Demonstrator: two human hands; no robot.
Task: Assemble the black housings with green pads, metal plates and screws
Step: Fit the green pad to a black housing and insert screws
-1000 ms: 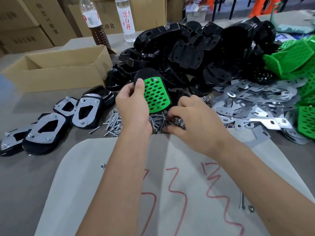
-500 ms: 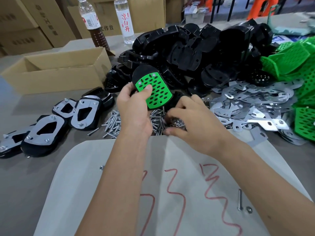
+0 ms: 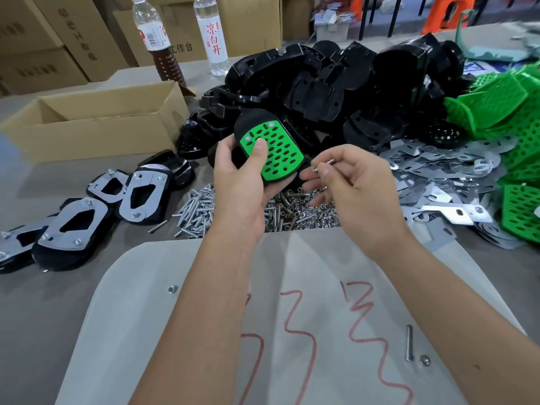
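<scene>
Bare board [image 3: 204,331] near; housing heap [image 3: 336,92] apparently blocks beyond

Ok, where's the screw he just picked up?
Head view, centre: the screw is pinched in the right hand, just right of the green pad that the left hand holds, above the screw pile.

green perforated pad [image 3: 271,153], black housing [image 3: 248,119], silver screws [image 3: 195,210]

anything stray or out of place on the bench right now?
One stray screw and a nut lie on the grey sheet near the right forearm, away from the main screw pile. Another nut sits alone near the sheet's left edge. Otherwise parts sit in loose heaps; nothing looks damaged.
</scene>
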